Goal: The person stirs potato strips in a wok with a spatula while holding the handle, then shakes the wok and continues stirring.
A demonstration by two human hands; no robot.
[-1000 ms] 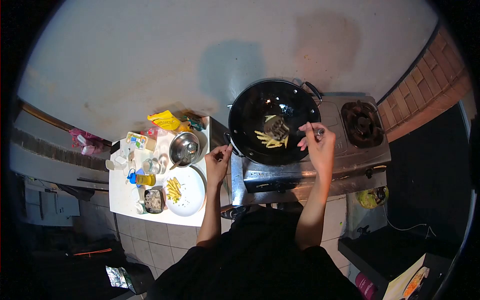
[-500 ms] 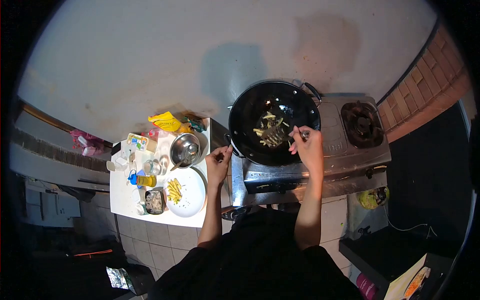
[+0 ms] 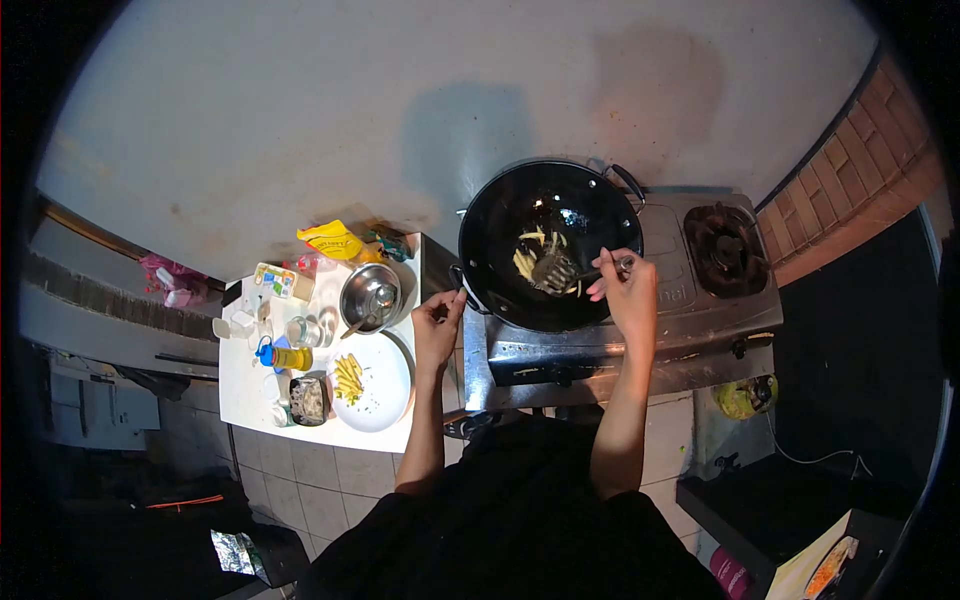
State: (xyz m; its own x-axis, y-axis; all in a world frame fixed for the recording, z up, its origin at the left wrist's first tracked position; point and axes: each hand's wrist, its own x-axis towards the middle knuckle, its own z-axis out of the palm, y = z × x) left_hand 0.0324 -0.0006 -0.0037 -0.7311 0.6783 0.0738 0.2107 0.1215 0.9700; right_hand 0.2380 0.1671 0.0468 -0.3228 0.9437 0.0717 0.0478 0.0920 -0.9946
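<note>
A black wok sits on the left side of the gas stove. My left hand pinches the wok's near-left handle. Above the wok's right rim, my right hand is closed around the handle of a slotted turner. The turner's head rests low in the pan, among pale yellow fries. Several fries lie left of the turner, a few others around it. Dark shiny liquid or a glossy surface shows in the bottom of the wok.
To the left, a white table holds a plate with more fries, a steel bowl, a yellow bottle, jars and a yellow bag. Right of the wok is a bare burner. A wall rises behind the stove.
My right hand and the turner have shifted a little to the right. The fries beside the turner lie differently and show more. My left hand stays on the wok handle.
</note>
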